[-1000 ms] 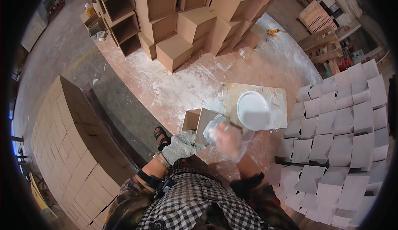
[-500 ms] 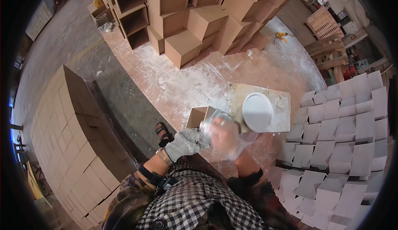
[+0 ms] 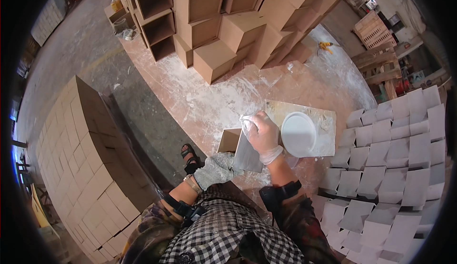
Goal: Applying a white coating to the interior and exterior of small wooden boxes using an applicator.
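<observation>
Fingers of your right hand (image 3: pixel 264 135) now pinch a whitish wad (image 3: pixel 247 120) at the far edge of the box (image 3: pixel 249 153), uncovering its seemingly coated face; left hand (image 3: pixel 216 170) grip unclear.

Beyond the small box (image 3: pixel 247 152), a hand could pass over the white-streaked reddish surface (image 3: pixel 202 92) up to the stacked brown boxes (image 3: pixel 238 26), while a round white tub (image 3: pixel 299 134) obstructs the right.
</observation>
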Action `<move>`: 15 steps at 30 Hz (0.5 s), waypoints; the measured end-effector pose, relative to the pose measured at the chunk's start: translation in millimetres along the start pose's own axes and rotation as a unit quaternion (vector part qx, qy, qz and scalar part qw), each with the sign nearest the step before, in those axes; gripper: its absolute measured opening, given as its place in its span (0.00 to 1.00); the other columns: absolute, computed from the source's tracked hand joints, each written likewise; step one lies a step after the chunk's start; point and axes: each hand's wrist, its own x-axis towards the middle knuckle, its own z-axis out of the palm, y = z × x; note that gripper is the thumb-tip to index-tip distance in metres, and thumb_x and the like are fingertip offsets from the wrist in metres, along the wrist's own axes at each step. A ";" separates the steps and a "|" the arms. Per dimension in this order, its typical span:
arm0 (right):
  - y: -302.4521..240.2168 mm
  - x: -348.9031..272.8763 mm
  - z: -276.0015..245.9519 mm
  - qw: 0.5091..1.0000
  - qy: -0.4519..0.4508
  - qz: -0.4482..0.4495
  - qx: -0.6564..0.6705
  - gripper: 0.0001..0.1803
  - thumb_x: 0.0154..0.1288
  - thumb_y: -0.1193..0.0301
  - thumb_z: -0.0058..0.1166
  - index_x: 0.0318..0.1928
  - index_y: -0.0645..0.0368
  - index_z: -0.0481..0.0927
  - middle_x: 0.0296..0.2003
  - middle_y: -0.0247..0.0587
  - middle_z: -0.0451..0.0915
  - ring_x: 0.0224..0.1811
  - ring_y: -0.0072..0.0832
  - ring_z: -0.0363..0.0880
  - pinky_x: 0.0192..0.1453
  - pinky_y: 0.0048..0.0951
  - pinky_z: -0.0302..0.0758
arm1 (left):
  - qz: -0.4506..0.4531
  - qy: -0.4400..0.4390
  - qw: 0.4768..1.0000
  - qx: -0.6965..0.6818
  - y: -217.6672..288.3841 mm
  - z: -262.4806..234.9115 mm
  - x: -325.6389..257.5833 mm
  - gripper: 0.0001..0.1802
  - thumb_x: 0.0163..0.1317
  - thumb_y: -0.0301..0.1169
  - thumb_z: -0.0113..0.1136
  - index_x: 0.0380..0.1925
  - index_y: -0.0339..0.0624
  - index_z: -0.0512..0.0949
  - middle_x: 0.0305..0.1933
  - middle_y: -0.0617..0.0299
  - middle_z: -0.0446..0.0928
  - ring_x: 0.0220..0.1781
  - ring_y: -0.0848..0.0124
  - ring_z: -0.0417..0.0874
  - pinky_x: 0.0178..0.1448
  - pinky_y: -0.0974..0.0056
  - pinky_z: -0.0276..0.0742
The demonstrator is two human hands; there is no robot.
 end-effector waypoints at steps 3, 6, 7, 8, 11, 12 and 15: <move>-16.5 -28.2 4.5 0.995 -0.054 -0.084 0.007 0.12 0.54 0.77 0.49 0.37 0.51 0.83 0.28 0.43 0.78 0.24 0.35 0.77 0.28 0.35 0.74 | 0.056 0.051 0.996 -0.054 -35.2 22.4 -8.2 0.15 0.57 0.42 0.61 0.43 0.52 0.80 0.39 0.54 0.80 0.44 0.55 0.80 0.48 0.57 0.77; -51.0 -57.7 -7.1 0.987 -0.073 -0.135 0.049 0.12 0.54 0.76 0.49 0.37 0.52 0.83 0.25 0.42 0.77 0.23 0.35 0.77 0.26 0.35 0.73 | -0.118 0.045 0.786 -0.606 -60.6 43.0 -14.2 0.15 0.57 0.41 0.61 0.44 0.52 0.80 0.41 0.53 0.80 0.45 0.55 0.80 0.48 0.57 0.77; -47.5 -55.6 -7.8 0.987 -0.071 -0.133 0.050 0.12 0.54 0.76 0.49 0.37 0.52 0.83 0.25 0.42 0.77 0.23 0.35 0.77 0.26 0.35 0.73 | -0.055 0.056 0.862 -0.501 -43.4 34.3 -13.5 0.15 0.58 0.40 0.61 0.45 0.51 0.79 0.42 0.53 0.80 0.46 0.55 0.80 0.48 0.57 0.77; -39.3 -47.5 -8.3 0.992 -0.053 -0.101 0.044 0.11 0.54 0.76 0.50 0.36 0.52 0.83 0.25 0.41 0.77 0.23 0.35 0.77 0.26 0.35 0.73 | 0.010 0.066 0.920 -0.387 -28.4 23.4 -12.9 0.15 0.58 0.40 0.61 0.45 0.51 0.79 0.43 0.53 0.80 0.46 0.56 0.80 0.49 0.57 0.77; 3.2 -13.9 -4.9 0.999 0.014 -0.038 0.007 0.10 0.53 0.76 0.52 0.36 0.51 0.83 0.25 0.41 0.78 0.23 0.35 0.77 0.26 0.35 0.72 | 0.042 0.024 0.998 0.051 -19.0 9.8 1.0 0.16 0.57 0.40 0.60 0.46 0.51 0.79 0.43 0.55 0.80 0.46 0.56 0.80 0.48 0.57 0.77; 7.6 -6.0 -3.1 0.998 0.056 -0.010 -0.013 0.10 0.52 0.76 0.53 0.36 0.52 0.83 0.25 0.41 0.78 0.23 0.35 0.77 0.26 0.34 0.72 | 0.053 0.050 0.997 0.026 -19.5 10.4 0.9 0.16 0.56 0.39 0.60 0.45 0.51 0.79 0.43 0.55 0.80 0.46 0.55 0.80 0.48 0.56 0.77; -14.7 -35.2 -8.3 0.997 -0.033 -0.061 -0.036 0.11 0.52 0.79 0.53 0.36 0.54 0.83 0.27 0.42 0.79 0.24 0.36 0.77 0.28 0.34 0.73 | 0.048 0.048 0.997 -0.037 -23.7 8.7 -5.2 0.16 0.56 0.39 0.60 0.45 0.51 0.79 0.42 0.55 0.80 0.46 0.54 0.80 0.48 0.56 0.77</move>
